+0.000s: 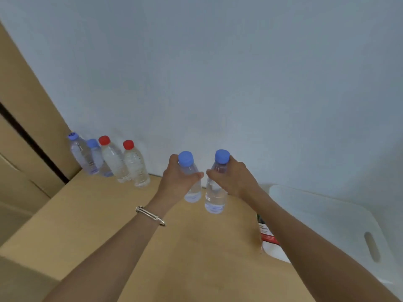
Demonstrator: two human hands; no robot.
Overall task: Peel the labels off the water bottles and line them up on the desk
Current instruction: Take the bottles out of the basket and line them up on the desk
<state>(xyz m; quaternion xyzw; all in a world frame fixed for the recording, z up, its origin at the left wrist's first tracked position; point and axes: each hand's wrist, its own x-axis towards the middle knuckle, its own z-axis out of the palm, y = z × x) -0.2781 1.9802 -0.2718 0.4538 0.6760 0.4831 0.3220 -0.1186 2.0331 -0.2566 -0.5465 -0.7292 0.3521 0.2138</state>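
Left hand point(176, 179): fingers wrapped tight round a blue-capped bottle point(190, 182), label-free. Right hand point(233, 177): fingers closed round a second blue-capped bottle point(216, 192), just beside the first. Both over the tan surface point(98, 214). Four more bottles point(113, 162) lined up against the wall, far left.

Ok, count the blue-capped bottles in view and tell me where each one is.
4. Two stand at the row's left end by the wall: one outermost, another beside it. The left hand holds one, the right hand another. None looks hidden.
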